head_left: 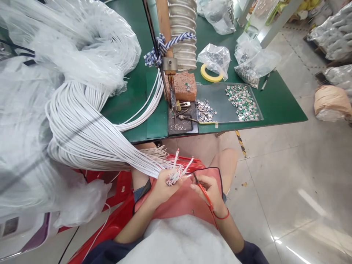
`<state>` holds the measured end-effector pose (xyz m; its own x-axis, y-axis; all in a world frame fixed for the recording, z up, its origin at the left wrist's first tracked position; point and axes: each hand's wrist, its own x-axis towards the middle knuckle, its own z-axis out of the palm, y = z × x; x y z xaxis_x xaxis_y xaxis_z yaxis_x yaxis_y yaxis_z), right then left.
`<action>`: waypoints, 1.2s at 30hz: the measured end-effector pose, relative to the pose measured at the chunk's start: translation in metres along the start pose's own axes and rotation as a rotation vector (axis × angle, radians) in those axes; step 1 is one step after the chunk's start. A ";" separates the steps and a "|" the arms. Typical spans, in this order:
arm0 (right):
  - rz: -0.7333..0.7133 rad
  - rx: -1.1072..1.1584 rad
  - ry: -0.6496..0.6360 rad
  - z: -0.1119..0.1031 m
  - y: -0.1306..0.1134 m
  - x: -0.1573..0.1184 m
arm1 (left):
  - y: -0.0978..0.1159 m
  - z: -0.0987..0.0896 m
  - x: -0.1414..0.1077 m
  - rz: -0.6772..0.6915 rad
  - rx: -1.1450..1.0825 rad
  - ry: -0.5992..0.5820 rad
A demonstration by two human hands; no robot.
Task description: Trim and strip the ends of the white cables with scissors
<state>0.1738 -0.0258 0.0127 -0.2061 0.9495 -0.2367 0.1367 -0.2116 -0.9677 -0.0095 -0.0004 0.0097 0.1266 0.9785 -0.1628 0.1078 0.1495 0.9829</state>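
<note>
My left hand (pixel 163 187) is closed around the end of a thick bundle of white cables (pixel 110 137), above my lap. Their cut ends, showing red and white inner wires, stick out past my fingers, and a couple of them stand up higher than the others. Just to the right, my right hand (pixel 210 189) grips a pair of red-handled cutters (pixel 204 190). The dark jaws of the cutters are at the tip of one cable beside the bundle. Whether the jaws are touching that tip or closed on it, I cannot tell.
A green table (pixel 286 99) holds a clear tray (pixel 220 115) of small metal-and-green connector parts, a brick (pixel 183 86), a soldering stand and yellow tape (pixel 211 75). A ribbed duct (pixel 183 33) hangs above. Plastic-wrapped cable coils (pixel 90 47) fill the left. A red apron (pixel 178 205) covers my lap.
</note>
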 end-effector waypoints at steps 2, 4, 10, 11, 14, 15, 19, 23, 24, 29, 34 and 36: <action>0.017 -0.018 0.021 0.001 0.001 0.000 | -0.002 0.000 0.000 0.016 0.026 -0.030; 0.044 -0.011 0.047 0.002 0.001 0.000 | -0.002 -0.001 0.001 0.032 0.019 -0.033; 0.150 0.159 0.121 0.003 -0.011 0.001 | 0.001 -0.001 0.002 0.002 -0.020 -0.088; 0.161 0.183 0.133 0.003 -0.013 0.000 | 0.002 -0.002 0.002 -0.013 -0.036 -0.113; 0.169 0.212 0.182 0.003 -0.016 -0.001 | 0.002 -0.002 0.002 -0.033 -0.109 -0.135; 0.169 0.211 0.200 0.002 -0.016 -0.001 | 0.002 -0.002 0.003 -0.030 -0.125 -0.118; 0.147 0.209 0.250 0.000 -0.015 -0.001 | 0.004 -0.003 0.007 0.025 -0.158 -0.040; 0.087 0.228 0.308 -0.003 -0.016 -0.001 | 0.006 -0.003 0.010 0.037 -0.188 -0.004; 0.082 0.233 0.316 -0.003 -0.017 -0.001 | 0.006 -0.002 0.010 0.038 -0.182 0.015; 0.113 0.226 0.346 -0.002 -0.017 -0.002 | 0.003 0.002 0.009 0.043 -0.153 0.101; 0.125 0.235 0.327 0.004 -0.009 -0.004 | 0.001 0.003 0.006 -0.030 -0.191 -0.096; 0.132 0.233 0.296 0.007 -0.007 -0.004 | 0.001 0.002 0.005 -0.075 -0.182 -0.128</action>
<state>0.1670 -0.0298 0.0197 0.0914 0.9292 -0.3581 -0.0873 -0.3507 -0.9324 -0.0070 0.0047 0.0093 0.2505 0.9393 -0.2346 -0.0562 0.2560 0.9650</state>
